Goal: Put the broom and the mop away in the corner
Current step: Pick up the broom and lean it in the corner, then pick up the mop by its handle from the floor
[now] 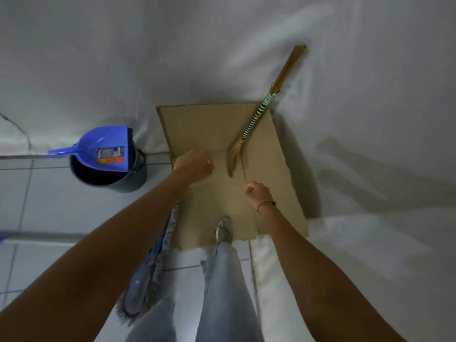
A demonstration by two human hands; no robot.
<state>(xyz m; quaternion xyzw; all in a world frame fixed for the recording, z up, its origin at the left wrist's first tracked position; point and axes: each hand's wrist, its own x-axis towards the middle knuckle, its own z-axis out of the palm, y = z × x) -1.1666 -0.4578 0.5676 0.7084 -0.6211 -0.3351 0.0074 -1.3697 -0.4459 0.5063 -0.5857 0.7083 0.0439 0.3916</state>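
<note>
While your left hand (195, 165) and right hand (257, 191) hover fisted over the cardboard sheet (266, 169), gripping nothing visible, the broom (256, 119) leans against the white sheeting in the corner; the mop (150, 267) lies on the floor tiles (37, 206) beneath your left forearm, dustpan (103, 146) in bucket (118, 181) nearby
</note>
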